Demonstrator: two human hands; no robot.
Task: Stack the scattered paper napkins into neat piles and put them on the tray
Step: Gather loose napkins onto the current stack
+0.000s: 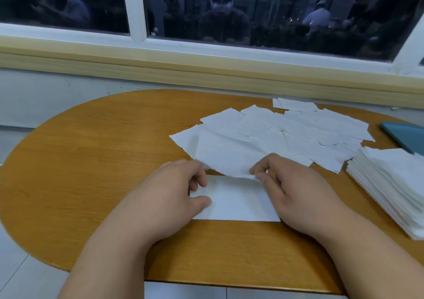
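Both my hands hold one white napkin point(220, 154) by its near edge, just above a flat folded napkin point(236, 202) on the table. My left hand point(174, 191) grips the napkin's left corner, thumb resting on the folded one. My right hand point(289, 186) pinches the edge between thumb and fingers. Several loose napkins point(305, 129) lie scattered behind. A thick neat pile of napkins point(390, 184) sits at the right. A blue tray point(406, 135) shows only a corner at the far right edge.
The wooden table point(91, 161) is oval, with bare wood on its left half. A pale wooden sill point(183, 69) and a dark window run along the back. White floor tiles point(23, 275) show below the table's near edge.
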